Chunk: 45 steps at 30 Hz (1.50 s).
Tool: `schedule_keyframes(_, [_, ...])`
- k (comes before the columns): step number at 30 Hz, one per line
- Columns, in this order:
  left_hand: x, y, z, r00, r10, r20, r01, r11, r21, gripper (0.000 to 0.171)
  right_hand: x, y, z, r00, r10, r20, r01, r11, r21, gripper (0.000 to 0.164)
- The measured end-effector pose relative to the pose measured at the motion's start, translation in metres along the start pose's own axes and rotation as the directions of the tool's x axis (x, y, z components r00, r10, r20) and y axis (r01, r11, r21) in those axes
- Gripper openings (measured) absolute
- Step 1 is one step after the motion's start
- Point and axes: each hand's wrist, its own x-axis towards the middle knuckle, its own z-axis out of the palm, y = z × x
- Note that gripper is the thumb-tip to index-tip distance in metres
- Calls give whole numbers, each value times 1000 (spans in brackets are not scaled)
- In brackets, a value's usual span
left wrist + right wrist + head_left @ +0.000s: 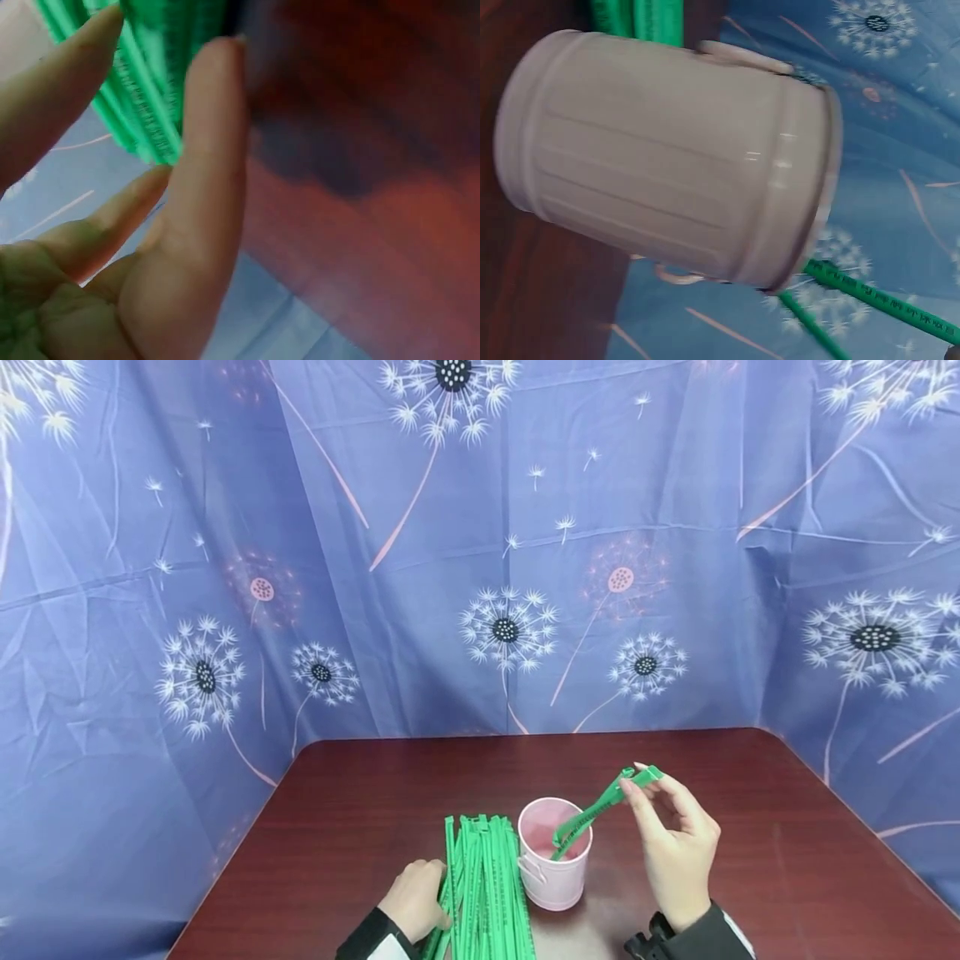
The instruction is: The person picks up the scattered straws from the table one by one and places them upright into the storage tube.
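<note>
Slim green strips with dark printing [487, 885] lie side by side in a thick bundle on the table. At the bundle's left edge is my left hand [416, 897]; the left wrist view shows its thumb and fingers spread apart beside the printed strips [146, 97]. A small pale pink bucket [553, 883] with side handles stands upright, right of the bundle. My right hand [678, 852] pinches the upper ends of a couple of green strips [600, 806] between thumb and fingers. Their lower ends are inside the bucket's mouth, tilted over its rim. The right wrist view shows the bucket [660, 150] from its side.
The dark red-brown table [360, 810] has rounded far corners. Behind it and along both sides hangs a blue cloth with dandelion prints [420, 635]. The bucket stands close against the bundle's right edge.
</note>
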Motion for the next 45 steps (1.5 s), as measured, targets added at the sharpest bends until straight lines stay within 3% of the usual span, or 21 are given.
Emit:
schedule_keyframes(4, [-1,-9,2,999,-16,41,21,992,-122,36,-6,6,-1,995,87,52,-79,988,-132,29])
schedule_keyframes(8, [-1,-14,1,986,-101,135,135,954,-269,36,-11,12,-2,984,138,115,-107,965,-240,30])
schedule_keyframes(10, [0,-15,1,983,-119,141,156,942,-295,34,-13,16,-2,975,166,149,-117,950,-289,28])
schedule_keyframes(13, [-1,-15,1,992,-95,87,115,954,-276,27,-16,20,-3,952,227,205,-134,912,-388,25])
schedule_keyframes(17, [0,-13,-2,998,-44,-38,37,983,-181,19,-19,23,-5,912,302,279,-142,867,-477,28])
schedule_keyframes(20, [0,-6,-7,987,-20,-157,0,992,-128,17,-20,21,-5,925,289,248,-146,871,-469,46])
schedule_keyframes(23, [-1,3,-14,958,10,-286,-49,990,-132,14,-19,15,-2,963,218,157,-138,904,-405,65])
schedule_keyframes(25, [-1,12,-19,940,23,-342,-82,984,-160,14,-18,9,1,979,161,125,-109,932,-345,66])
schedule_keyframes(28, [-2,25,-24,918,41,-395,-132,970,-206,13,-17,-2,8,987,85,135,-48,967,-251,59])
schedule_keyframes(31, [-4,40,-26,897,80,-435,-195,954,-228,13,-18,-14,16,978,33,207,8,981,-194,53])
schedule_keyframes(33, [-6,49,-27,874,122,-470,-249,944,-218,13,-20,-21,21,960,20,279,29,986,-167,51])
schedule_keyframes(35, [-8,56,-27,850,164,-501,-302,931,-206,13,-22,-29,24,927,64,369,-10,989,-146,51])
schedule_keyframes(38, [-12,65,-27,807,232,-543,-380,908,-176,14,-25,-38,28,856,189,482,-148,981,-122,47])
schedule_keyframes(41, [-15,71,-27,755,314,-576,-467,874,-136,16,-27,-46,30,785,316,533,-310,945,-104,37])
schedule_keyframes(43, [-16,74,-26,722,372,-584,-522,846,-107,17,-28,-49,31,754,367,546,-388,918,-81,27])
schedule_keyframes(45, [-17,76,-25,699,417,-581,-563,822,-86,17,-28,-51,32,743,385,547,-425,903,-57,18])
